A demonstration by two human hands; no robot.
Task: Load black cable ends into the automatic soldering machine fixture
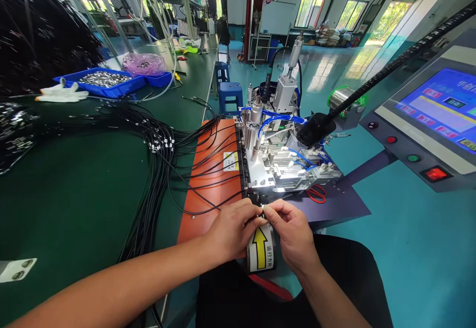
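Note:
My left hand (236,226) is closed in a pinch at the front end of the machine, where a black cable (208,201) runs in behind its fingers. My right hand (293,234) pinches at the same spot, its fingertips almost touching those of the left. Between the two sets of fingertips shows a small whitish piece (263,209), mostly hidden. Just below them is a rounded cover with a yellow arrow label (260,251). Several black cables lie across the orange plate (186,229), their ends at the metal machine (286,169).
A thick bundle of black cables (145,209) lies on the green table (74,209). Blue trays (111,88) of small metal parts and a white glove (63,92) sit farther back. Red-handled scissors (317,194) lie beside the machine; a control screen (442,102) stands right.

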